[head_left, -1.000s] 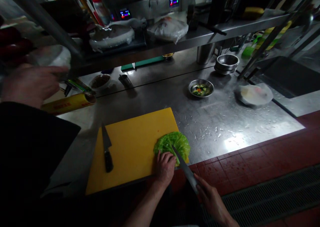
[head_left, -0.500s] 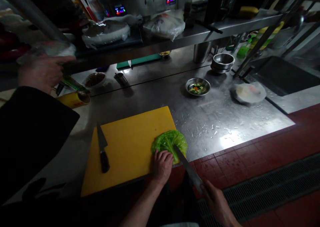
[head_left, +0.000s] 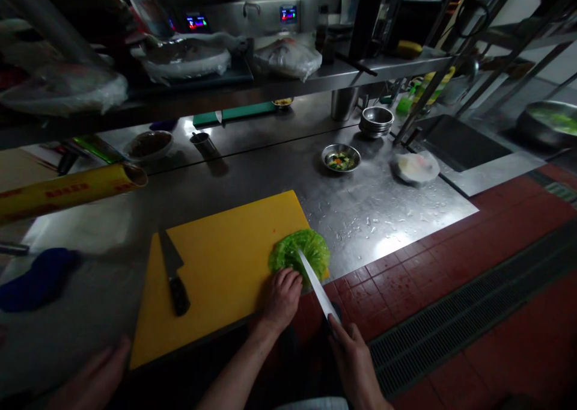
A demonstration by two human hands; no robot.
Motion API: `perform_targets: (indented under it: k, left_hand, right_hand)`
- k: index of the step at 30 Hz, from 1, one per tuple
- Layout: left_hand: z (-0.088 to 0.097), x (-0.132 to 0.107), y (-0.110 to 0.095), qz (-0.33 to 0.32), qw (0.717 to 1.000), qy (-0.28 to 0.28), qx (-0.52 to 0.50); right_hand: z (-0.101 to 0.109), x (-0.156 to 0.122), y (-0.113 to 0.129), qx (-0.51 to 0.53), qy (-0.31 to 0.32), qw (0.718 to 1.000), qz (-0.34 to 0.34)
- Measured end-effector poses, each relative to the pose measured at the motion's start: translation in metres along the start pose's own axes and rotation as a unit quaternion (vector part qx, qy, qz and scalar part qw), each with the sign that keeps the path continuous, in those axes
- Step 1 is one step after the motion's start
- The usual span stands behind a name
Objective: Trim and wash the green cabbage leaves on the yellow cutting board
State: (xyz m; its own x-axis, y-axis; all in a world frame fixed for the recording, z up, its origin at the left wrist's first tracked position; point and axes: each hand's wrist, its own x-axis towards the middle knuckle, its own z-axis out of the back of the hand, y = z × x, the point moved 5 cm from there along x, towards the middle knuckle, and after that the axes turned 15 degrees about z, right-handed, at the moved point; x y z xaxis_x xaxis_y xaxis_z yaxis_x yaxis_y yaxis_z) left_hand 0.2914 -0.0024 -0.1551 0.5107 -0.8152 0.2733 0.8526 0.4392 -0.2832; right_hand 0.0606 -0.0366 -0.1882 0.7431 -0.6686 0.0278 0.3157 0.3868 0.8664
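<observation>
Yellow tube (head_left: 72, 187): hollow roll, round open end; red lettering, too blurred to read.
Co-worker's hand (head_left: 101, 368): blurred, near the board's left edge; grip cannot be told.
Dark-filled bowl (head_left: 150, 144): pale rim; contents not identifiable.
Short knife (head_left: 175, 278): broad pointed blade, black handle; flat on the board's left side.
Wrapped dish (head_left: 187, 58): on the shelf, under shiny, wrinkled clear film.
Screens (head_left: 197, 22): two, lit red and blue; characters too small to read.
Yellow board (head_left: 225, 266): flat, rectangular, smooth.
Left hand (head_left: 283, 296): fingers bent, close together, resting on the lettuce; whether they pinch it cannot be told.
Lettuce (head_left: 311, 247): green, ruffled, rounded; at the board's right end, reaching its edge.
Long knife (head_left: 318, 287): narrow bright blade, tip over the lettuce.
Metal bowl (head_left: 341, 159): round, shallow; green and orange pieces inside.
Right hand (head_left: 354, 350): closed around the long knife's handle.
Bowl stack (head_left: 377, 121): nested metal bowls.
Pan (head_left: 547, 124): round, metal; green contents.
</observation>
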Motion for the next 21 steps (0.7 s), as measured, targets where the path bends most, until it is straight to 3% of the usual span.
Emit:
perform_targets:
  k: [9, 21]
  left_hand:
    - [-0.005, -0.001, 0.009, -0.030, 0.999, 0.030, -0.010]
    - [-0.007, -0.001, 0.012, -0.033, 0.999, 0.027, -0.013]
  right_hand:
    - [-0.036, -0.022, -0.010, -0.037, -0.011, 0.999, -0.021]
    - [-0.047, -0.020, 0.000, -0.073, -0.015, 0.996, -0.048]
